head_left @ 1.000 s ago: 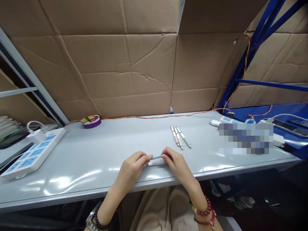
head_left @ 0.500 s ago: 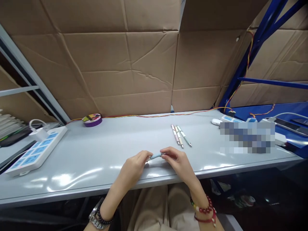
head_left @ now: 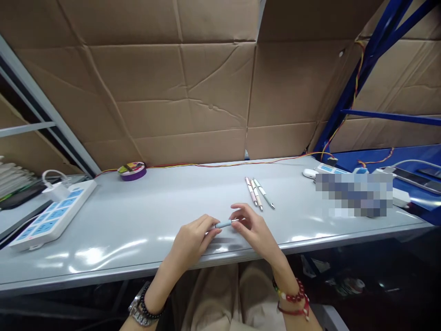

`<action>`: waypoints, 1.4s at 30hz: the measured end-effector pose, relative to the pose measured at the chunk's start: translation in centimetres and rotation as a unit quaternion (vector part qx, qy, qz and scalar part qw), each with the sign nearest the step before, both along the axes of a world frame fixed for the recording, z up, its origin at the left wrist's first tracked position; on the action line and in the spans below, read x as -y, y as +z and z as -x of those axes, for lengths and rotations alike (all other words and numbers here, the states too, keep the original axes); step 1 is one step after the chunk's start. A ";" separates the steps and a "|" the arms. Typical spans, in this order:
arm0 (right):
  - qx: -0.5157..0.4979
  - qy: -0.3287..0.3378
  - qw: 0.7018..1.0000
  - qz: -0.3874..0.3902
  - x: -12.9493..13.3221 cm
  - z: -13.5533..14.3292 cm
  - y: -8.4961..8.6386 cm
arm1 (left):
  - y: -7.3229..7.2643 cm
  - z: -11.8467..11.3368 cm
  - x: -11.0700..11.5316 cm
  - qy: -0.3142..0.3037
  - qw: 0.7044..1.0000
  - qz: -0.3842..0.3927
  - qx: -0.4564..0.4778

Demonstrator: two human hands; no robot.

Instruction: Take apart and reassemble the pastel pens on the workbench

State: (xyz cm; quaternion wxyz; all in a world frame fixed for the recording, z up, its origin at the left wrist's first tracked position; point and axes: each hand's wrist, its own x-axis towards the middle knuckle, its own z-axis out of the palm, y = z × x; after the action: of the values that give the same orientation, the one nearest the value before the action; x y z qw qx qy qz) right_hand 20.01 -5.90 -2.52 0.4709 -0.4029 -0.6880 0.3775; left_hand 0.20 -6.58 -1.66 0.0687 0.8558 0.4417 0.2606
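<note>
A light blue pen [head_left: 224, 224] is held level between my two hands, just above the table's front part. My left hand [head_left: 193, 237] pinches its left end between thumb and fingers, hiding that end. At the metal tip on the right, the thumb and a finger of my right hand [head_left: 255, 231] close around it, while the index finger is bent and raised a little. Beyond my right hand lie three more pens side by side on the table: a pink one [head_left: 250, 191], a cream one [head_left: 257, 195] and a green one [head_left: 263, 193].
A purple roll of tape [head_left: 132, 174] lies by the cardboard wall [head_left: 155, 101]. Power strips stand at the left [head_left: 57, 216] and the far right. Thin red and yellow wires [head_left: 206, 165] run along the grey table's [head_left: 165, 193] back edge. A blurred patch covers something at the right.
The fingers of my right hand have spread and lifted slightly at the pen's tip. My left thumb has come lower, away from the left fingertips. The three pens on the table have not moved.
</note>
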 end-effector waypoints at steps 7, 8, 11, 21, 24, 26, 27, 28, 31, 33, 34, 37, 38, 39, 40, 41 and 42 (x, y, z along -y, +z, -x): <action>0.046 -0.025 0.998 -0.019 0.2 -0.2 0.0 | 0.1 0.2 0.1 -0.020 1.000 -0.004 0.001; 0.066 -0.022 0.997 -0.022 0.2 -0.1 0.0 | 0.1 0.1 0.1 -0.021 1.000 -0.004 -0.002; 0.087 -0.013 0.996 -0.027 0.2 0.1 0.0 | 0.1 0.0 0.1 -0.021 1.000 -0.004 -0.009; 0.063 -0.024 0.997 -0.031 0.4 0.0 0.2 | 0.3 0.0 0.0 -0.021 0.999 -0.004 -0.030; 0.124 -0.038 0.991 -0.035 0.2 0.2 0.1 | 0.3 0.0 0.0 -0.015 0.998 -0.006 -0.054; 0.150 -0.039 0.987 -0.036 0.1 0.3 0.0 | 0.2 -0.1 0.0 -0.017 0.997 -0.002 -0.069; 0.156 -0.037 0.986 -0.036 0.1 0.4 0.0 | 0.2 -0.2 0.0 -0.020 0.997 0.001 -0.073; 0.158 -0.034 0.986 -0.036 0.1 0.4 0.0 | 0.1 -0.2 0.0 -0.022 0.997 0.002 -0.073; 0.162 -0.025 0.986 -0.040 0.2 0.5 0.1 | 0.0 -0.2 -0.1 -0.007 0.998 -0.005 -0.062; 0.175 -0.025 0.983 -0.057 0.2 0.5 0.1 | 0.0 -0.2 -0.2 0.010 0.999 -0.018 -0.049; 0.182 -0.025 0.981 -0.068 0.2 0.5 0.1 | 0.0 -0.1 -0.2 0.013 0.999 -0.025 -0.039; 0.193 -0.008 0.977 -0.088 0.1 0.4 0.0 | -0.1 0.3 -0.2 -0.002 0.999 -0.049 0.004; 0.194 0.002 0.977 -0.087 0.1 0.4 0.0 | -0.1 0.4 -0.2 -0.009 0.998 -0.057 0.020; 0.194 0.011 0.978 -0.083 0.1 0.4 0.0 | -0.1 0.5 -0.2 -0.013 0.997 -0.067 0.034; 0.192 0.020 0.978 -0.076 0.2 0.4 0.1 | -0.2 0.5 -0.2 -0.014 0.996 -0.078 0.045; 0.189 0.027 0.979 -0.069 0.2 0.4 0.1 | -0.3 0.6 -0.2 -0.014 0.994 -0.091 0.053; 0.187 0.032 0.980 -0.063 0.2 0.3 0.2 | -0.3 0.5 -0.2 -0.013 0.993 -0.105 0.059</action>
State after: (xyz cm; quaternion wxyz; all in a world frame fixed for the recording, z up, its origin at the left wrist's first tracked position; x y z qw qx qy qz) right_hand 19.67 -6.14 -2.32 0.3465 -0.4139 -0.7986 0.2663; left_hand -0.34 -6.35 -1.95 0.0074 0.8473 0.3954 0.3545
